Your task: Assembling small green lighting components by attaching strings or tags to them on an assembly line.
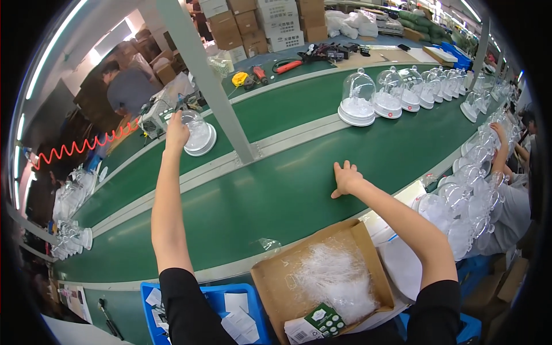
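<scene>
My left hand (177, 133) reaches to the far side of the green conveyor and grips a clear dome (198, 137) on a round white base. The dome is tilted, with whitish contents inside; my fingers partly hide its upper end. My right hand (347, 179) hovers over the middle of the near green belt (299, 190), fingers spread, holding nothing. Beyond it stands a row of similar clear domes, the nearest dome (357, 99) upright on its white base with a small knob on top.
Close to me lie a cardboard box (270, 282) of clear thin strips and a blue bin (256, 305) of paper slips. A grey metal post (210, 80) rises between my hands. More domes (460, 201) crowd the right side, near co-workers. A red coiled hose (86, 146) hangs left.
</scene>
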`<state>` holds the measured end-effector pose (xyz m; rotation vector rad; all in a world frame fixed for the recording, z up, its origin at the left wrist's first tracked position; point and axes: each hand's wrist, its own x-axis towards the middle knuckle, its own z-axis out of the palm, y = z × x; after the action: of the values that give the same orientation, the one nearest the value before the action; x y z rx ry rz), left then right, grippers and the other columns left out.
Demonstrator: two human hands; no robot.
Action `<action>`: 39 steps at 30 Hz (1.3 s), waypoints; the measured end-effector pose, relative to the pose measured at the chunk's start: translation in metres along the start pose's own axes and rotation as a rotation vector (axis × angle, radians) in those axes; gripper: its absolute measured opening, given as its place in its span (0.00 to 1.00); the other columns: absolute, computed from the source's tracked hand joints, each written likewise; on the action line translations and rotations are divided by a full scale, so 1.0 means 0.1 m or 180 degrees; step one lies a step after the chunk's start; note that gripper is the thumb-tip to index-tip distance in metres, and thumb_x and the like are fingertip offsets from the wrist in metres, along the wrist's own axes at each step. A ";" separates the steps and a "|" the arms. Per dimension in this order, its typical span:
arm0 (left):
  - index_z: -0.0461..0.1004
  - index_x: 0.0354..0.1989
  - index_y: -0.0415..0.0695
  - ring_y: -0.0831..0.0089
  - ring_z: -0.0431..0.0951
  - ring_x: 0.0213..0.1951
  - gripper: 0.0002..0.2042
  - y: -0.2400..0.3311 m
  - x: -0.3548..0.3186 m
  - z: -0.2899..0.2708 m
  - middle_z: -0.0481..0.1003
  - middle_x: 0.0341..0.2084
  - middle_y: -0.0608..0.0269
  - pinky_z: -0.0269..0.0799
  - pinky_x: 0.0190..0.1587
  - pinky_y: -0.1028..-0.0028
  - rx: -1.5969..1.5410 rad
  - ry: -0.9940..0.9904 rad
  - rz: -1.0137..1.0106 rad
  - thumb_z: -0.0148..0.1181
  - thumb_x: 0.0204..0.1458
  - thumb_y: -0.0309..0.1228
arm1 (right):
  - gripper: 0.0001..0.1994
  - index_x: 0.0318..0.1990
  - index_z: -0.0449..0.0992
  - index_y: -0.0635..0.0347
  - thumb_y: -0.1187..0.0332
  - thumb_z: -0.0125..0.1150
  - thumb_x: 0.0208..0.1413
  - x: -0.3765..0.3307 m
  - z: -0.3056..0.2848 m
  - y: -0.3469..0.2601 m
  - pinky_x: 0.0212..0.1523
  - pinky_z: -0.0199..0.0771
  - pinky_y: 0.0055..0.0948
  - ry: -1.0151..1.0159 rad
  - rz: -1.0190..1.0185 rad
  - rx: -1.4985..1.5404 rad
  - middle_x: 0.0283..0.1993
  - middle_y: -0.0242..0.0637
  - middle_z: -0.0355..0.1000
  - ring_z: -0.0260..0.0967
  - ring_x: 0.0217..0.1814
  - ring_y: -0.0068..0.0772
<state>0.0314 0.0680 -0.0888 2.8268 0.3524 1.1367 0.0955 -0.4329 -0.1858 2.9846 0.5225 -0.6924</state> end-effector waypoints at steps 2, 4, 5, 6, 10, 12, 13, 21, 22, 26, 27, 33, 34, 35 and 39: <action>0.67 0.54 0.39 0.42 0.68 0.55 0.23 0.05 0.03 0.06 0.69 0.52 0.37 0.67 0.55 0.56 0.0401 -0.0631 -0.0340 0.53 0.44 0.24 | 0.56 0.69 0.46 0.51 0.53 0.80 0.32 -0.03 -0.01 -0.02 0.61 0.65 0.49 -0.0112 -0.0023 0.0081 0.71 0.47 0.43 0.45 0.71 0.53; 0.69 0.52 0.42 0.43 0.69 0.54 0.22 -0.32 0.00 -0.10 0.70 0.50 0.39 0.68 0.54 0.55 0.0824 -0.0655 -0.0415 0.55 0.45 0.30 | 0.56 0.67 0.49 0.52 0.51 0.80 0.31 -0.07 -0.10 -0.16 0.62 0.64 0.47 0.0133 -0.0280 0.0095 0.70 0.47 0.45 0.46 0.71 0.52; 0.70 0.51 0.41 0.44 0.70 0.53 0.21 -0.17 -0.03 -0.01 0.71 0.49 0.40 0.68 0.54 0.55 0.0788 -0.0697 -0.0503 0.55 0.45 0.30 | 0.55 0.67 0.50 0.52 0.50 0.80 0.30 -0.06 -0.10 -0.09 0.62 0.64 0.46 0.0178 -0.0279 0.0105 0.70 0.47 0.46 0.46 0.71 0.51; 0.71 0.49 0.41 0.44 0.70 0.52 0.20 -0.03 -0.07 0.06 0.72 0.47 0.41 0.69 0.53 0.55 0.0765 -0.0740 -0.0593 0.55 0.45 0.30 | 0.55 0.66 0.52 0.52 0.48 0.79 0.30 -0.06 -0.07 -0.02 0.62 0.64 0.44 0.0118 -0.0217 0.0096 0.70 0.45 0.46 0.46 0.71 0.48; 0.69 0.52 0.39 0.47 0.69 0.53 0.23 0.08 -0.22 0.06 0.71 0.47 0.42 0.67 0.54 0.57 0.0647 -0.0934 -0.0334 0.59 0.44 0.30 | 0.55 0.66 0.53 0.51 0.46 0.79 0.30 -0.12 -0.07 0.01 0.62 0.64 0.43 0.0096 -0.0232 0.0148 0.70 0.44 0.47 0.46 0.72 0.47; 0.69 0.52 0.39 0.47 0.69 0.53 0.24 0.02 -0.33 -0.05 0.71 0.48 0.41 0.67 0.55 0.57 0.0540 -0.0819 -0.0147 0.60 0.44 0.30 | 0.54 0.66 0.54 0.52 0.45 0.78 0.30 -0.15 -0.07 -0.06 0.62 0.64 0.43 0.0205 -0.0289 0.0093 0.70 0.42 0.48 0.47 0.71 0.47; 0.69 0.53 0.39 0.47 0.70 0.52 0.24 0.09 -0.38 -0.09 0.70 0.49 0.41 0.67 0.55 0.58 0.0344 -0.0717 0.0048 0.60 0.44 0.30 | 0.54 0.66 0.54 0.52 0.45 0.78 0.30 -0.15 -0.04 -0.06 0.62 0.64 0.43 0.0187 -0.0310 0.0113 0.70 0.42 0.48 0.47 0.71 0.47; 0.66 0.54 0.37 0.46 0.71 0.50 0.21 1.67 -0.81 -0.83 0.66 0.52 0.44 0.67 0.54 0.61 -0.0497 -0.0528 0.1067 0.56 0.49 0.22 | 0.51 0.64 0.58 0.53 0.44 0.77 0.31 -0.12 -0.05 0.03 0.60 0.66 0.42 0.0123 -0.0277 0.0009 0.66 0.41 0.53 0.52 0.68 0.45; 0.66 0.54 0.39 0.52 0.73 0.47 0.21 1.95 -0.91 -0.95 0.68 0.51 0.47 0.69 0.51 0.63 -0.0935 -0.0868 0.0873 0.56 0.49 0.22 | 0.51 0.64 0.59 0.53 0.44 0.77 0.31 -0.10 -0.06 0.01 0.60 0.66 0.42 0.0112 -0.0265 -0.0044 0.65 0.41 0.54 0.53 0.68 0.45; 0.69 0.50 0.40 0.63 0.76 0.40 0.17 2.81 -1.57 -1.53 0.72 0.43 0.52 0.73 0.44 0.67 -0.1662 -0.2074 0.0923 0.58 0.51 0.23 | 0.49 0.62 0.62 0.55 0.44 0.77 0.29 -0.10 -0.09 -0.19 0.62 0.65 0.41 0.0282 -0.0640 -0.0021 0.65 0.44 0.57 0.57 0.66 0.47; 0.70 0.49 0.40 0.62 0.76 0.40 0.16 2.95 -1.79 -1.68 0.73 0.41 0.52 0.73 0.44 0.66 -0.1624 -0.2385 0.1114 0.59 0.51 0.25 | 0.48 0.62 0.63 0.55 0.44 0.76 0.30 -0.15 -0.13 -0.25 0.62 0.65 0.40 0.0243 -0.0804 -0.0014 0.65 0.45 0.58 0.58 0.66 0.47; 0.68 0.41 0.40 0.51 0.77 0.39 0.26 3.66 -3.07 -2.00 0.74 0.35 0.49 0.74 0.38 0.58 -0.0958 -0.4054 0.1079 0.67 0.42 0.48 | 0.15 0.22 0.72 0.62 0.59 0.64 0.48 0.30 -0.20 0.23 0.19 0.65 0.30 0.0388 -0.2154 0.1621 0.15 0.32 0.63 0.61 0.16 0.26; 0.66 0.43 0.40 0.50 0.76 0.42 0.27 3.69 -3.19 -1.89 0.72 0.40 0.49 0.74 0.40 0.58 -0.1210 -0.3847 0.1336 0.70 0.39 0.42 | 0.11 0.27 0.75 0.62 0.62 0.63 0.49 0.37 -0.15 0.50 0.23 0.68 0.28 0.0813 -0.2513 0.1852 0.19 0.34 0.67 0.65 0.21 0.25; 0.64 0.44 0.39 0.50 0.74 0.44 0.30 3.67 -3.30 -1.85 0.70 0.42 0.49 0.74 0.42 0.58 -0.1055 -0.3869 0.1308 0.73 0.34 0.37 | 0.11 0.36 0.76 0.64 0.67 0.63 0.48 0.10 -0.06 0.42 0.35 0.73 0.33 0.1702 -0.2782 0.2025 0.31 0.42 0.75 0.73 0.33 0.33; 0.63 0.44 0.36 0.47 0.73 0.45 0.28 3.55 -3.49 -2.08 0.69 0.40 0.47 0.73 0.42 0.56 -0.1098 -0.3804 0.0743 0.71 0.35 0.29 | 0.09 0.38 0.76 0.60 0.75 0.60 0.47 -1.38 -0.21 -0.12 0.44 0.72 0.38 0.2012 -0.4330 0.1346 0.37 0.43 0.75 0.72 0.41 0.45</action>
<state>-0.2911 -0.3633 -0.1186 2.6693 -0.2469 -0.5389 -0.0162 -0.4628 -0.1071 2.6767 2.7770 0.3019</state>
